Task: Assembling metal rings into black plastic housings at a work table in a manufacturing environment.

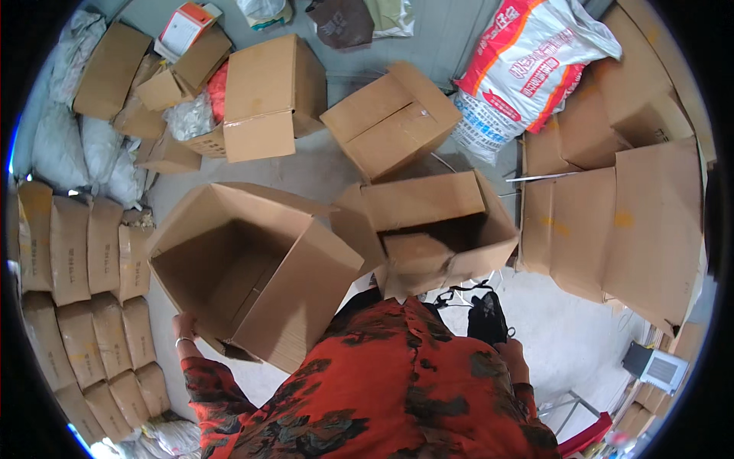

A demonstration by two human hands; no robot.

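A pale floor [577, 321] runs through a storeroom with a grey wall [428, 46] behind, brown sacks [70, 249] stacked along the left and big cartons [573, 229] along the right. The large open box [298, 294], plain brown cardboard with a dim interior, sits tilted at the person's front left, near a smaller open box [428, 199]. Bare floor separates it from the sacks; more lies open at the right. The left hand [186, 329] has its grip pinching the large box's near-left edge. The right hand [512, 356] is beside a black object [485, 317]; its grip cannot be told.
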